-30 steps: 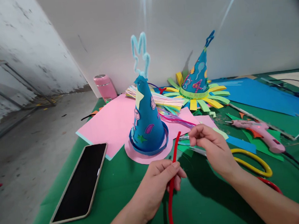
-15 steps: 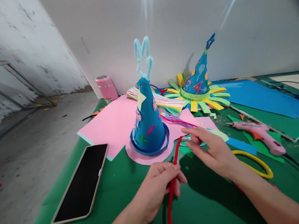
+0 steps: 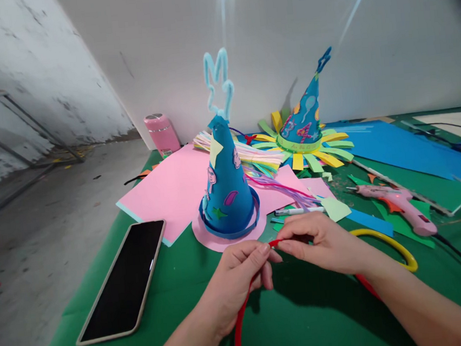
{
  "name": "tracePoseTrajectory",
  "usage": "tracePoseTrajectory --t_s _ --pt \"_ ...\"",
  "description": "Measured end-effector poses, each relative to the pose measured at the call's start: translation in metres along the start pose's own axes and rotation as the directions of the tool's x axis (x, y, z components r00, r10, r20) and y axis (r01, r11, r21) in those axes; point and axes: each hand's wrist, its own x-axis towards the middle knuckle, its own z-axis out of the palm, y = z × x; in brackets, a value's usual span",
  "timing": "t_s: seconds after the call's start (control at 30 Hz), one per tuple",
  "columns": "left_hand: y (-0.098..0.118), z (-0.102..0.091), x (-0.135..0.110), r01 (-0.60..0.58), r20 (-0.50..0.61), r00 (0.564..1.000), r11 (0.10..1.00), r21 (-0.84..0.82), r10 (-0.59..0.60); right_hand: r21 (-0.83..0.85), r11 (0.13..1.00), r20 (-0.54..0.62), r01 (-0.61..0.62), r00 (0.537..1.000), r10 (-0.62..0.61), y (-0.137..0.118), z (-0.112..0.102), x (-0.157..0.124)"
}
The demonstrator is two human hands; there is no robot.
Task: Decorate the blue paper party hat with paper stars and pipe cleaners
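Note:
A red pipe cleaner [image 3: 241,324] runs from the bottom of the view up into my left hand [image 3: 245,266], whose thumb and fingers pinch it near its upper end. My right hand [image 3: 319,243] is closed on that short end, just right of the left fingertips. Straight beyond my hands stands a blue cone party hat [image 3: 232,186], upright on a round pink paper base [image 3: 204,239], with stickers on its side and a light blue pipe-cleaner shape [image 3: 229,94] on its tip. Yellow scissor handles [image 3: 405,254] lie partly behind my right forearm.
Left lies a phone [image 3: 122,281]. A pink glue gun [image 3: 396,198] with a cord rests right. Behind are pink paper [image 3: 167,190], a bundle of pipe cleaners [image 3: 261,153], a second cone hat [image 3: 302,117], blue sheets [image 3: 399,148] and a pink bottle [image 3: 162,133].
My right hand has come down and left and now grips the pipe cleaner's upper end, which is bent over to the right. The pipe cleaner's lower part has swung left.

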Motion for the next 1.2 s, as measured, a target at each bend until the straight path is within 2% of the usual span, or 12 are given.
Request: tracePoseTrajectory --t_s 0.17,0.33,0.43,0.53,0.77,1.03,1.2 --pt "-0.005 0.002 0.001 -0.053 -0.040 0.998 0.998 0.022 0.054 0.333 0.930 -0.040 -0.157 0.983 0.181 0.005 0.009 0.005" --pt "-0.008 0.002 0.002 -0.158 -0.096 0.982 0.985 0.073 0.164 0.532 0.831 -0.076 -0.165 0.968 0.241 0.000 0.018 0.017" --pt "-0.007 0.000 0.003 -0.186 -0.108 0.975 0.979 0.083 0.195 0.554 0.813 -0.075 -0.180 0.962 0.264 -0.006 0.020 0.025" --pt "-0.006 -0.001 0.004 -0.157 -0.107 0.981 0.985 0.067 0.164 0.551 0.811 -0.076 -0.196 0.956 0.283 -0.008 0.022 0.031" --pt "-0.007 -0.002 0.008 -0.137 -0.163 0.977 0.991 0.001 0.135 0.556 0.819 -0.111 -0.146 0.963 0.247 -0.002 0.025 0.035" --pt "-0.007 0.000 0.008 -0.104 -0.136 0.986 0.994 -0.014 0.101 0.543 0.826 -0.161 -0.154 0.946 0.283 0.000 0.027 0.033" --pt "-0.009 0.000 0.010 -0.117 -0.122 0.986 0.993 -0.011 0.115 0.580 0.799 -0.164 -0.158 0.938 0.305 0.000 0.030 0.033"
